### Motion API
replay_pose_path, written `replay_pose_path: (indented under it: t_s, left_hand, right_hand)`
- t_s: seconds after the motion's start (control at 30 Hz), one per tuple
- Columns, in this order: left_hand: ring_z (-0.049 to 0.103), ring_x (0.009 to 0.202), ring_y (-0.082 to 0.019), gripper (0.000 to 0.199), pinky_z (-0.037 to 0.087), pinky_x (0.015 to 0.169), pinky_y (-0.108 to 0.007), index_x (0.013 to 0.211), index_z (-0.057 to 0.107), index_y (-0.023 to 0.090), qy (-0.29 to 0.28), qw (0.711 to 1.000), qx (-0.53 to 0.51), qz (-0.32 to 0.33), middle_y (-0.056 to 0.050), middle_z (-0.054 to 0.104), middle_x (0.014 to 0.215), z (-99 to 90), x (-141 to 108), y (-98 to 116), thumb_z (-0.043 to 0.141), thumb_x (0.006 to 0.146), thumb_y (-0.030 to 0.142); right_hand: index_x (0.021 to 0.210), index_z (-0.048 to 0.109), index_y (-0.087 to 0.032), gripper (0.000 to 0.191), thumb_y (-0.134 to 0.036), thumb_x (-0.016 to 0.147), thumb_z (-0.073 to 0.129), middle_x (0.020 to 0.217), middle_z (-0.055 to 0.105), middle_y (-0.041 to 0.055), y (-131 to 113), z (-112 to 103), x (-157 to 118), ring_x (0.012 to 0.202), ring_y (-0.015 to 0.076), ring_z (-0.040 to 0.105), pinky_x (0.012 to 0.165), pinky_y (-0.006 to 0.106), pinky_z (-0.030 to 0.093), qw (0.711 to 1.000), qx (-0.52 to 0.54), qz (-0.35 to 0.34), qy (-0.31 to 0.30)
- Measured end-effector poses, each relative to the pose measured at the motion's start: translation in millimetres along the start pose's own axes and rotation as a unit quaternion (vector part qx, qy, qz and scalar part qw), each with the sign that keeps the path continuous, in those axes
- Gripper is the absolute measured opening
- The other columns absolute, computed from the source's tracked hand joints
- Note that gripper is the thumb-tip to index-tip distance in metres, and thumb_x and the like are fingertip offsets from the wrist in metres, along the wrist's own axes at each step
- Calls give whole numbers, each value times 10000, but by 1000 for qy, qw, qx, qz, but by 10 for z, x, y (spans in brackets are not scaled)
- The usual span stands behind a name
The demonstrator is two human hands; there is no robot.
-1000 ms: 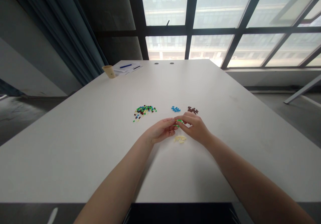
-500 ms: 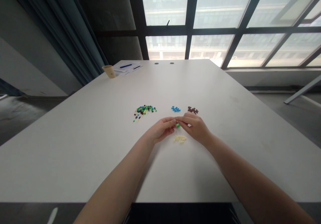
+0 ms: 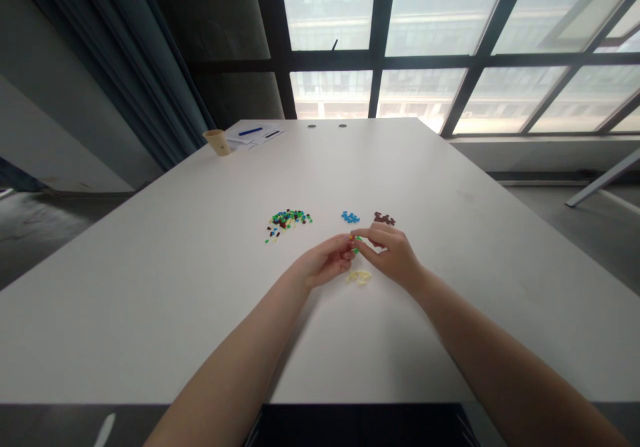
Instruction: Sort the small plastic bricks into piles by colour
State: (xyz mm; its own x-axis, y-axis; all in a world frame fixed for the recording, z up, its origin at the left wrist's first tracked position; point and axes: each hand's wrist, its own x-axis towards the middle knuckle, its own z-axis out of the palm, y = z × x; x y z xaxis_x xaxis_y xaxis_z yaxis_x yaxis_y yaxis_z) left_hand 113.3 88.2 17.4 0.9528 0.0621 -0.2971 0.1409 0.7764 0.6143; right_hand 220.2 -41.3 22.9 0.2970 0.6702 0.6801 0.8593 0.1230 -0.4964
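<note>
Over the white table [image 3: 210, 267], my left hand [image 3: 331, 260] is closed in a pinch on a tiny orange piece [image 3: 352, 237]. My right hand [image 3: 393, 252] meets it from the right, thumb and index finger a little apart around the same piece. Green pieces [image 3: 357, 245] show partly between the hands. Pale yellow pieces [image 3: 359, 277] lie just below them. Blue pieces [image 3: 351, 217] and dark brown pieces [image 3: 385, 219] sit in two small groups beyond the hands. To the left is a mixed pile [image 3: 289, 219] of green, blue, brown and yellow pieces.
A tan paper cup [image 3: 217, 142] stands at the far left table edge, beside papers [image 3: 255, 135] with a blue pen [image 3: 251, 131] on them. Two small round discs lie near the table's far edge. Windows and a dark curtain are behind.
My right fingers have parted slightly from my left fingertips, and the orange piece now shows between them. More of the left fingers' curl is visible. The piles have not moved.
</note>
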Motion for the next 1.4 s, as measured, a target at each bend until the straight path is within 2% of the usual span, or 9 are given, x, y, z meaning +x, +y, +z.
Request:
replay_pose_path:
  t_s: [0.43, 0.63, 0.73, 0.83, 0.93, 1.03, 1.13, 1.23, 1.4]
  left_hand:
    - [351, 518, -29, 122, 317, 467, -144, 704, 575, 111, -21, 999, 0, -24, 28, 402, 606, 20, -37, -2, 661, 728, 195]
    - [336, 505, -20, 186, 277, 436, -135, 699, 597, 110, -24, 999, 38, -19, 41, 405, 577, 8, -24, 4, 746, 622, 190]
    - [351, 501, -19, 258, 246, 421, -142, 786, 623, 115, 15, 996, 92, 0, 42, 431, 584, 11, -37, 84, 765, 584, 193]
    - [381, 509, -20, 337, 274, 457, -153, 826, 617, 138, 116, 978, 149, 87, 47, 454, 605, -60, -45, 230, 779, 544, 228]
    - [432, 549, -60, 253, 338, 530, -201, 773, 595, 161, 264, 902, 286, 189, 30, 487, 629, -225, -34, 374, 710, 609, 317]
    - [520, 761, -164, 138, 403, 703, -294, 774, 595, 172, 384, 718, 531, 234, -40, 568, 771, -402, -27, 442, 594, 696, 286]
    - [482, 1009, -259, 167, 367, 869, -383, 866, 611, 168, 423, 554, 684, 215, -114, 569, 972, -513, -34, 425, 523, 732, 213]
    - [448, 1075, -298, 233, 363, 871, -410, 964, 593, 178, 441, 503, 727, 155, -148, 534, 1066, -570, -38, 376, 502, 751, 203]
    - [482, 1023, -301, 222, 373, 837, -401, 940, 594, 176, 441, 482, 749, 110, -156, 556, 1035, -643, -11, 364, 464, 760, 169]
  right_hand:
    - [843, 674, -197, 127, -217, 793, 559, 609, 572, 5, -63, -3, -9, 568, 112, 504, 569, 240, 427, 1000, -5, -9, 24]
    - [792, 677, -194, 133, -198, 800, 544, 619, 581, 4, -99, -45, 17, 584, 104, 511, 592, 228, 417, 1000, -10, -20, -9]
    - [786, 683, -196, 157, -248, 805, 536, 680, 625, 21, -77, -256, 99, 588, 105, 517, 583, 230, 406, 998, -31, 28, -37]
    - [769, 698, -187, 204, -340, 775, 563, 671, 626, 29, -2, -608, 178, 526, 102, 471, 511, 232, 364, 986, -79, 145, -34]
    - [758, 715, -190, 256, -409, 735, 585, 502, 490, -15, 90, -895, 157, 444, 88, 379, 460, 230, 304, 957, -134, 242, -87]
    - [752, 726, -204, 235, -382, 732, 575, 510, 466, -18, 161, -960, 11, 447, 85, 374, 463, 232, 282, 936, -166, 265, -164]
    - [701, 730, -224, 178, -310, 706, 575, 533, 504, -12, 219, -876, -172, 472, 96, 413, 478, 235, 287, 905, -166, 278, -276]
    - [683, 733, -225, 169, -291, 682, 578, 545, 542, -6, 275, -809, -285, 488, 109, 453, 480, 237, 301, 874, -136, 300, -357]
    - [675, 739, -231, 149, -292, 655, 604, 589, 619, 11, 340, -822, -324, 537, 141, 525, 498, 246, 335, 864, -116, 309, -380]
